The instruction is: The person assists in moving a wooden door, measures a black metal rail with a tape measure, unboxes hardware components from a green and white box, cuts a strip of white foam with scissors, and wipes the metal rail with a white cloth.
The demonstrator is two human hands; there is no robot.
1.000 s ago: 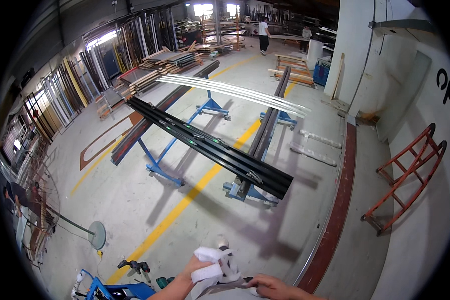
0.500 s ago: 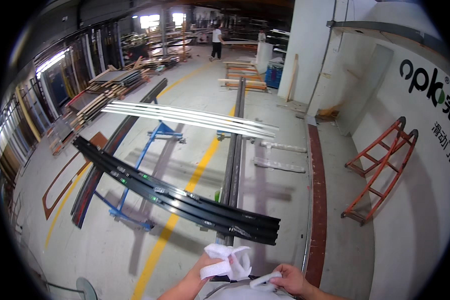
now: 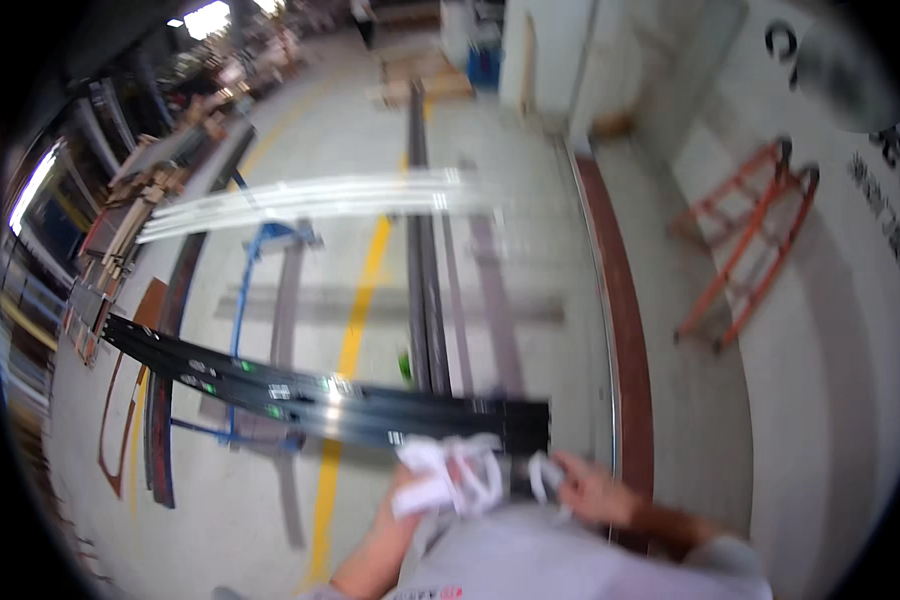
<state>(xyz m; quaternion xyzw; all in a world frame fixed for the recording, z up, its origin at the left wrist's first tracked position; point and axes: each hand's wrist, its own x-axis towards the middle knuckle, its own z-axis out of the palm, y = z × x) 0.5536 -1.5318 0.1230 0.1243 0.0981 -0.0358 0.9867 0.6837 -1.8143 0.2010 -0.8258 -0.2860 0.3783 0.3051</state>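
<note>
My left hand (image 3: 410,490) is closed around a loose bundle of white fabric strip (image 3: 430,485), looped and soft-looking, held in front of my body. To its right, my right hand (image 3: 590,488) pinches a loop of similar white strip (image 3: 543,478). Motion blur hides whether the two pieces join. Just beyond both hands lie long black metal profiles (image 3: 310,400), side by side across two dark padded rails. Farther off, several white profiles (image 3: 300,195) rest across the same rails.
The right rail (image 3: 425,250) and left rail (image 3: 185,280) run away from me, with a blue stand (image 3: 245,290) between them. An orange ladder (image 3: 750,245) leans by the right wall. Stacked boards (image 3: 140,195) lie at the left.
The view has swung to the right and down, blurring the scene. My hands, still holding the white strip, now appear nearer the black profiles' right end.
</note>
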